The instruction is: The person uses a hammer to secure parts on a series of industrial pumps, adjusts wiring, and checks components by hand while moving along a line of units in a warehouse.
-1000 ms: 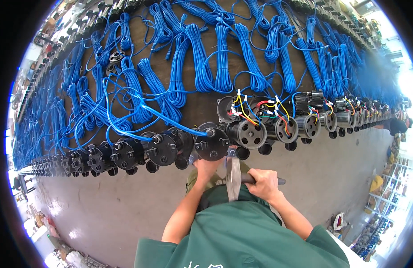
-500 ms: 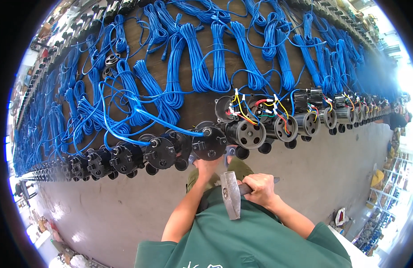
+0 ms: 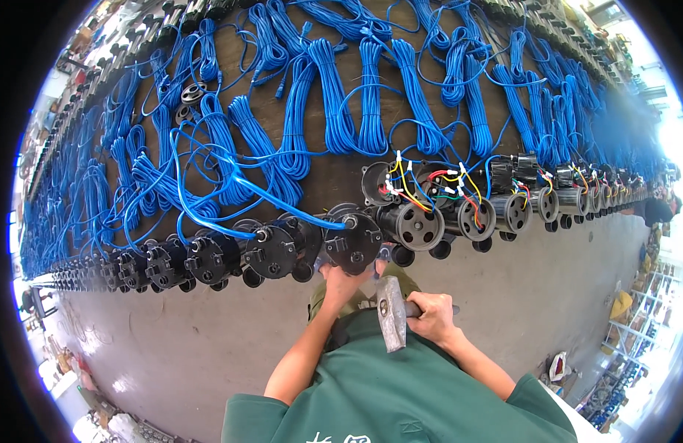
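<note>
My right hand is closed round the handle of a hammer, whose grey metal head hangs over my shirt front. My left hand reaches up under a black capped motor at the table's near edge; the fingers are hidden beneath it. A blue cable runs from a fitting on that motor's cap. Just to the right stands an uncapped motor with a slotted round end, its loose cap lying behind it with red, yellow and white-tipped wires.
Along the table edge runs a row of capped motors to the left and uncapped motors to the right. Bundled blue cables cover the brown tabletop. Grey floor lies around me, with a white shelf rack at right.
The hammer and my right hand have shifted slightly, with the head now a little higher and to the right. My left hand stays under the capped motor. The whole view has shifted slightly.
</note>
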The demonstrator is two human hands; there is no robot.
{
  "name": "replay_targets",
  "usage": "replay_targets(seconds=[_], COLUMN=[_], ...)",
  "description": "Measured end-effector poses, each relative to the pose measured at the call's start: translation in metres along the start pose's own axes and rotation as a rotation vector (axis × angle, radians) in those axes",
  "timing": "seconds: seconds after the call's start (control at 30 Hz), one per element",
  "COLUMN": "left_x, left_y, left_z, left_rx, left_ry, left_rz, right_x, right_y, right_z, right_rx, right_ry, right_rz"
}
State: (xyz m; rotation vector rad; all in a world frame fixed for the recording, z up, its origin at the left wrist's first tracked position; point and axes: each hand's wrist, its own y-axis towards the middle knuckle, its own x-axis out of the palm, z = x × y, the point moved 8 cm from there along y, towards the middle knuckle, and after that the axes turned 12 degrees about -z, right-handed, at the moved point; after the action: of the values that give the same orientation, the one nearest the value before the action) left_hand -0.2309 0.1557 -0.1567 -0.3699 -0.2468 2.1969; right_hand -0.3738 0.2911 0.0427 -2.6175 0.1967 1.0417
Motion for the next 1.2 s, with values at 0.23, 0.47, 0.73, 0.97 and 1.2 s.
replay_targets(seconds=[0.23, 0.47, 0.73, 0.97, 1.2], left_x=[-0.001, -0.012, -0.043, -0.068, -0.071], left_y=[-0.004, 0.013, -0.021, 0.005, 0.002], left_z=[0.007, 0.061, 0.135, 0.177, 0.167], left_rx=[-0.028, 0.119, 0.144, 0.560, 0.528], left_ry=[0.267, 0.162, -0.030, 0.146, 0.106], left_rz=[0.049, 0.131, 0.183, 0.454, 0.477], right_x=[-0.013, -0.017, -0.053, -0.127, -0.100], right_y=[0.004, 0.016, 0.009, 0.032, 0.065], right_z=[-0.007, -0.018, -0.011, -0.125, -0.106], right_rx=[-0.049, -0.085, 0.234, -0.302, 0.211], right_ry=[0.091, 0.110, 0.272, 0.139, 0.112], right_rz=[-0.017, -0.036, -0.160, 0.030, -0.282])
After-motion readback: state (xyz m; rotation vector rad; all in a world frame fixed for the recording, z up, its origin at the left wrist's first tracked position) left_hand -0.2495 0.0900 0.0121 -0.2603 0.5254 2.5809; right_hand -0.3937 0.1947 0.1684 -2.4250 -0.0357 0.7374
